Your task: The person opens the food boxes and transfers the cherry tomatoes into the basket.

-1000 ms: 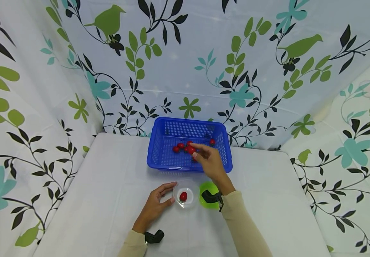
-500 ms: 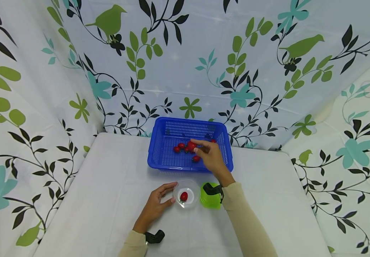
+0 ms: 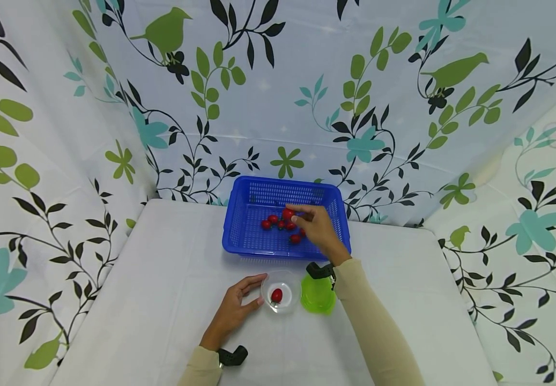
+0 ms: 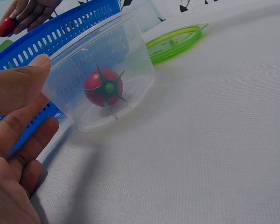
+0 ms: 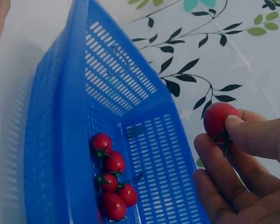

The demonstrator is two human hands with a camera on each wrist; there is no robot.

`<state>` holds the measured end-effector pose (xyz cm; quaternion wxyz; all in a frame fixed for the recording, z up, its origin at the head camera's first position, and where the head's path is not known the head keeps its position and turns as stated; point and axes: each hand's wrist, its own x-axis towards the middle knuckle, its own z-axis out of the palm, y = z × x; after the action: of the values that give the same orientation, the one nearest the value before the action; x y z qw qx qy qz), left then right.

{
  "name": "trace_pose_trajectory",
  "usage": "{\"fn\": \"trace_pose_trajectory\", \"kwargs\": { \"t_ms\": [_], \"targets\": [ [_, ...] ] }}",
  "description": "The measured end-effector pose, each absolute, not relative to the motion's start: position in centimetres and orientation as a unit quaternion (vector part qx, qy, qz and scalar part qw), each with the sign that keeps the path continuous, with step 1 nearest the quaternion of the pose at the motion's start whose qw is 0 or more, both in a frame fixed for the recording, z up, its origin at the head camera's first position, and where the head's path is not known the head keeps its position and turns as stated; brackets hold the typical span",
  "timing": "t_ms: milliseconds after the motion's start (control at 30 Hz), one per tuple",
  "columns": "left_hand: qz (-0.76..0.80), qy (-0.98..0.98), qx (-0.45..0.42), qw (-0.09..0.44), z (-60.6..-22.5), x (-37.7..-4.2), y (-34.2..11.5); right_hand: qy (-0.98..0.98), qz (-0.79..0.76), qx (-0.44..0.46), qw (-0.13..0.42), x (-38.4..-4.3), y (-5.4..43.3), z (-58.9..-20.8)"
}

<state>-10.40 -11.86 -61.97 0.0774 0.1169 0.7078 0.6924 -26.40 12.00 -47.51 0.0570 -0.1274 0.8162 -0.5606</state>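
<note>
My right hand (image 3: 320, 228) pinches a red cherry tomato (image 5: 220, 122) with a green calyx between thumb and fingertips, above the blue plastic basket (image 3: 239, 244). Several more cherry tomatoes (image 5: 113, 206) lie inside that basket. On the table, a small clear plastic tub (image 4: 135, 74) holds a single cherry tomato (image 4: 104, 87), calyx side toward the left wrist camera. Beside the tub rests my left hand (image 3: 233, 305), fingers loosely bent and a fingertip at its rim; they do not wrap round it.
A bright green lid (image 3: 318, 295) lies flat just right of the tub, below the right wrist. The basket stands at the back of the white table (image 3: 171, 268), close to a patterned cloth (image 3: 278, 80) hanging behind it. Similar cloth hangs on both sides.
My right hand has moved slightly up and away from the pile with the pinched tomato, uncovering more tomatoes and more of the green lid. My left hand and the tub stay put.
</note>
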Motion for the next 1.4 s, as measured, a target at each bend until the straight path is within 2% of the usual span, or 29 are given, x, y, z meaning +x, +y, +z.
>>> {"fn": "trace_pose_trajectory", "kwargs": {
  "t_ms": [833, 1400],
  "targets": [
    [0.693, 0.707, 0.113, 0.082, -62.0, -10.4, -12.0, 0.865, -0.475, -0.118, 0.115, -30.5, 12.0, -47.8],
    [0.687, 0.715, 0.097, 0.090, -61.9, -10.4, -11.9, 0.872, -0.418, -0.182, 0.177, -33.3, 11.6, -49.2]
  ]
}}
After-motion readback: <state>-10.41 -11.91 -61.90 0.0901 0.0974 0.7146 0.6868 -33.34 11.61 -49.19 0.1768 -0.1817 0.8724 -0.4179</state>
